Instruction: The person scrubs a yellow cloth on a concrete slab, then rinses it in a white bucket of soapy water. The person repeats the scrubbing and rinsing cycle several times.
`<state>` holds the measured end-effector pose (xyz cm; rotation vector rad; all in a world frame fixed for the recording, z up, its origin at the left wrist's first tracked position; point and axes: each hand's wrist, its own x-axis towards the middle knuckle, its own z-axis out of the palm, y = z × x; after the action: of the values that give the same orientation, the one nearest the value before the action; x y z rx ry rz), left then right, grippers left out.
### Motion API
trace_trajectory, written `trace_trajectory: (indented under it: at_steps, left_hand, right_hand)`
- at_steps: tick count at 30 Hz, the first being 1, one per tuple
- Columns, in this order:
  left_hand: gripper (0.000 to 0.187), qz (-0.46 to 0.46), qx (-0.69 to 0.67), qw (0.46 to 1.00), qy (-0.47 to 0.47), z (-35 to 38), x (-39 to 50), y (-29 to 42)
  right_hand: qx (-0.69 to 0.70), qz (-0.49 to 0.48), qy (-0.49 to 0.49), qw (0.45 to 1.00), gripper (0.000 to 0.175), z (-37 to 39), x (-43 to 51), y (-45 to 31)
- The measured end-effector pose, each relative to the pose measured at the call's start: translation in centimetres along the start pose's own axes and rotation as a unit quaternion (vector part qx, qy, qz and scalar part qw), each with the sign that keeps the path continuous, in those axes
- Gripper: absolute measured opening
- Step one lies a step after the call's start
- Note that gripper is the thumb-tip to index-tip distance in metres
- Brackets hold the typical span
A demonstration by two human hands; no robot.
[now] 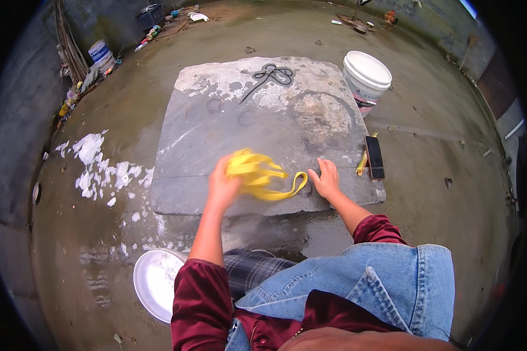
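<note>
A bundle of yellow strap (254, 171), slightly blurred, hangs over the near part of a grey stone slab (202, 145). My left hand (224, 182) grips the bundle at its left side. One loop of the strap trails to the right, close to my right hand (326, 179), which is held with thumb and fingers apart and nothing in it. Near the slab's far edge lies a looped dark cord (274, 75). A dark mobile phone (374, 158) rests at the slab's right edge, beside a yellowish stalk-like piece (362, 161).
Beyond the slab's right side stands a lidded white bucket (369, 70). A round white container (158, 281) is at my lower left. White foam (88, 149) lies on the wet concrete floor to the left. Odds and ends and a blue-and-white bucket (101, 55) line the left wall.
</note>
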<state>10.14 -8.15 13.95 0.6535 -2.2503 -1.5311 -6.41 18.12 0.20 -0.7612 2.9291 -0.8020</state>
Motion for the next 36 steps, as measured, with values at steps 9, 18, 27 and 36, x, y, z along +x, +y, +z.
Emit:
trace_trajectory:
  at_steps: [9, 18, 27, 36]
  left_hand:
    - [0.05, -0.031, -0.242, 0.947, 0.207, -11.5, -2.5, -5.7]
    - [0.042, 0.014, -0.208, 0.855, 0.475, -25.3, -14.9, -4.9]
    - [0.051, -0.096, -0.156, 0.828, 0.53, -26.7, -30.3, -9.3]
    - [0.055, -0.339, -0.137, 0.859, 0.357, -18.7, -34.6, -22.8]
  right_hand:
    - [-0.1, -0.143, -0.173, 0.969, 0.096, 7.9, -0.1, -13.7]
    - [0.052, -0.334, -0.254, 0.906, 0.08, 21.5, 2.5, -34.7]
    - [-0.074, -0.163, 0.017, 0.984, 0.081, 11.6, 13.2, -14.1]
    - [-0.201, -0.014, -0.049, 0.978, 0.088, 13.7, 13.7, -12.2]
